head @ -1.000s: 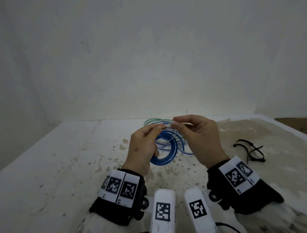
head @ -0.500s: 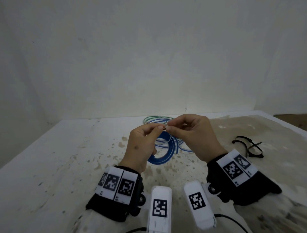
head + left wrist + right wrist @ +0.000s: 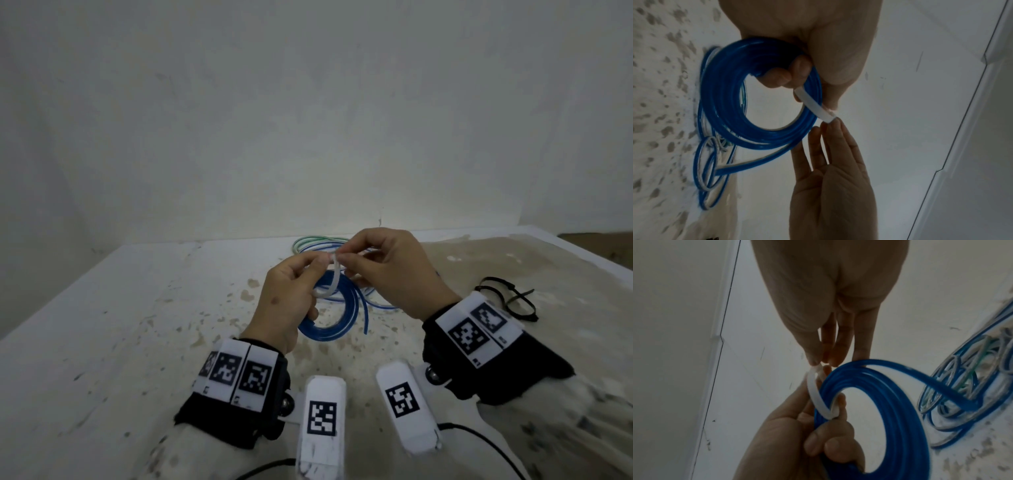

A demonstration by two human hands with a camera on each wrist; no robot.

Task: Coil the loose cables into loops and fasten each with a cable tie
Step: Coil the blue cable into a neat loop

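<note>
A blue cable coil (image 3: 342,318) hangs from my left hand (image 3: 320,270), whose fingers curl through the loop (image 3: 760,91) and grip its strands. A white cable tie (image 3: 334,277) bends round those strands in an arc (image 3: 818,395). My left thumb and forefinger hold one part of it. My right hand (image 3: 346,263) pinches the tie's free end (image 3: 828,119) between thumb and fingertips (image 3: 816,363). The two hands meet above the table (image 3: 102,342), with the coil's lower edge close to its surface.
More loose blue, green and white cables (image 3: 315,241) lie in a tangle behind the hands (image 3: 962,386). Black cable ties (image 3: 507,298) lie on the table to the right. A white wall stands at the back of the stained tabletop.
The white tie, earlier held nearly straight between the fingertips, now curves down round the coil's strands. Both hands keep their hold and stay close together.
</note>
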